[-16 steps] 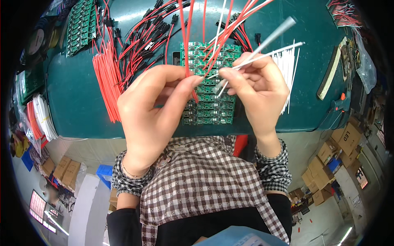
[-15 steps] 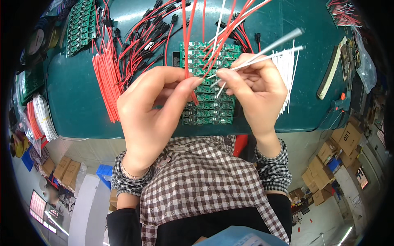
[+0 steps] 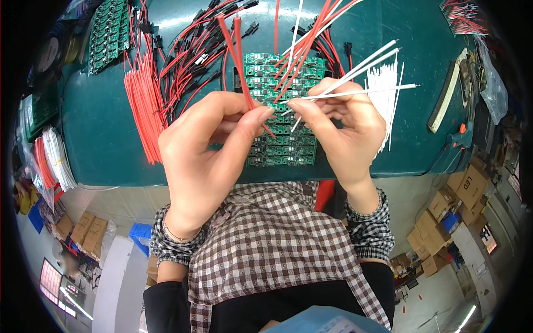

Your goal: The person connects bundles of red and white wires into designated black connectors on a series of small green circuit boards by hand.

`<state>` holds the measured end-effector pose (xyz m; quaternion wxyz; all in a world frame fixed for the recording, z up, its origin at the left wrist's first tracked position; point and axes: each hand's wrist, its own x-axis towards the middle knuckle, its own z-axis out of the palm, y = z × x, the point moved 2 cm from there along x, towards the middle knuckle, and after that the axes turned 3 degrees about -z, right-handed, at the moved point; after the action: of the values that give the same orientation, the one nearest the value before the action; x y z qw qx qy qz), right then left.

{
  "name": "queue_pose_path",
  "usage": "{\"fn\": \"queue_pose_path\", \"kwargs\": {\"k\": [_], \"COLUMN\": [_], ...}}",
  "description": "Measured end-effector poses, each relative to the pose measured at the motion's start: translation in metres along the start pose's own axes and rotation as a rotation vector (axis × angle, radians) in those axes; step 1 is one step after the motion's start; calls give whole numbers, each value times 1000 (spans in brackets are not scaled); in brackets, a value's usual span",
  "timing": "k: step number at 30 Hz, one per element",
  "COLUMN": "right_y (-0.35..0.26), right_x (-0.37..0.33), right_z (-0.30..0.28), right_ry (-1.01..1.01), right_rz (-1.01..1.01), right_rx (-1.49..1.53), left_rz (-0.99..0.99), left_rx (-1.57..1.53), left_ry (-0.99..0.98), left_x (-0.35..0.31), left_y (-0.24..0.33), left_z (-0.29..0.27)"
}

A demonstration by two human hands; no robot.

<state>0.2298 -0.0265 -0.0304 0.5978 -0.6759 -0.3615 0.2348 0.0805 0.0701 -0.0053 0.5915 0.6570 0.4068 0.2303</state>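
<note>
In the head view, the green rectangular circuit-board panel (image 3: pixel 294 147) lies on the dark green tabletop (image 3: pixel 111 139), taken here as the centre of the dial. The left hand (image 3: pixel 208 144) comes in from about 8 o'clock, its thumb and index finger closed in a pinch around thin red plastic-coated wires (image 3: pixel 239 61). Their long ends lean toward 11 o'clock and their short ends toward 5, above the panel.

The right hand (image 3: pixel 344 125) is at about 4 o'clock, thumb and forefinger pressed together on slim white plastic-coated wires (image 3: pixel 388 89), which fan out between 2 and 3 o'clock. Their short tips reach over the panel; whether any touch it cannot be told. The two pinches are near each other, yet apart.

Loose red and white wires (image 3: pixel 312 33) slant from the panel toward 1 o'clock. A straight red wire bundle (image 3: pixel 144 116) lies at 9 o'clock, a straight white wire bundle (image 3: pixel 383 77) between 2 and 3, and red-and-black cables with black plastic connectors (image 3: pixel 189 61) at 10. The brown-and-white checked cloth apron (image 3: pixel 272 238) is at 6.
</note>
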Motion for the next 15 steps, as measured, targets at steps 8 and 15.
{"fn": "queue_pose_path", "kwargs": {"k": [8, 15], "right_y": [-1, -4], "right_x": [1, 1], "right_z": [1, 2], "right_ry": [-33, -113], "right_rz": [-103, -124], "right_rx": [-109, -221], "left_rz": [31, 66], "left_rx": [68, 112], "left_ry": [20, 22], "left_x": [0, 1], "left_y": [-2, -2], "left_z": [0, 3]}}
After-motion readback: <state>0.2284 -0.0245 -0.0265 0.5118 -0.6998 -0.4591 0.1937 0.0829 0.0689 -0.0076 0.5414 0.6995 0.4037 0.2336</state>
